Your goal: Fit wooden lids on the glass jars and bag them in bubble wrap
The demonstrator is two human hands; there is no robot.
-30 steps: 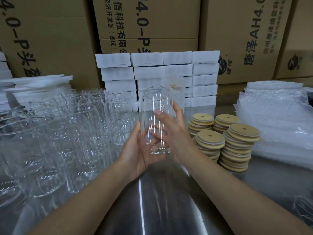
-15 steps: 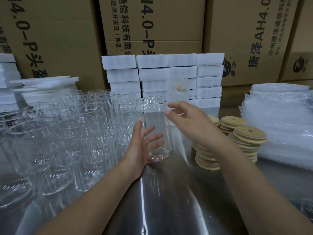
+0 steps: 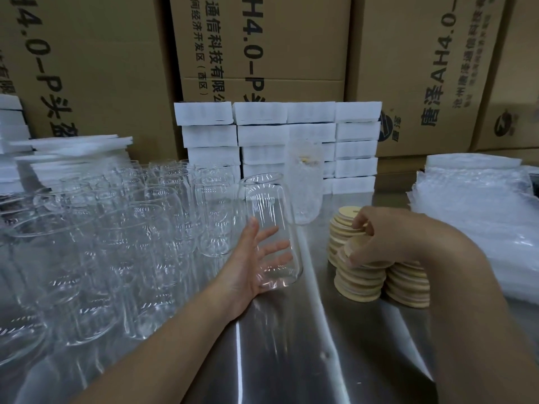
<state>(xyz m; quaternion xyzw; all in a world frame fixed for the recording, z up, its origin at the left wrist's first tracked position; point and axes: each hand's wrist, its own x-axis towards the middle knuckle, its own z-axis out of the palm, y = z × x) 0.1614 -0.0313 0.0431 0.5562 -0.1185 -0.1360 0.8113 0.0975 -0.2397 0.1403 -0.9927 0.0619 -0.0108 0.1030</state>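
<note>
A clear glass jar stands upright on the steel table, and my left hand wraps around its lower half from the left. To its right are several stacks of round wooden lids. My right hand rests on top of the front stack, fingers pinching the top wooden lid, which is tilted up. Behind the jar stands a jar wrapped in bubble wrap. Flat bubble wrap bags are piled at the right.
Many empty glass jars crowd the left half of the steel table. White foam blocks are stacked at the back, more foam sheets at far left. Cardboard boxes form a wall behind.
The jar was lifted in both hands, then set down on the table. My right hand let go of it and moved right to the lid stacks, where it now pinches a lid.
</note>
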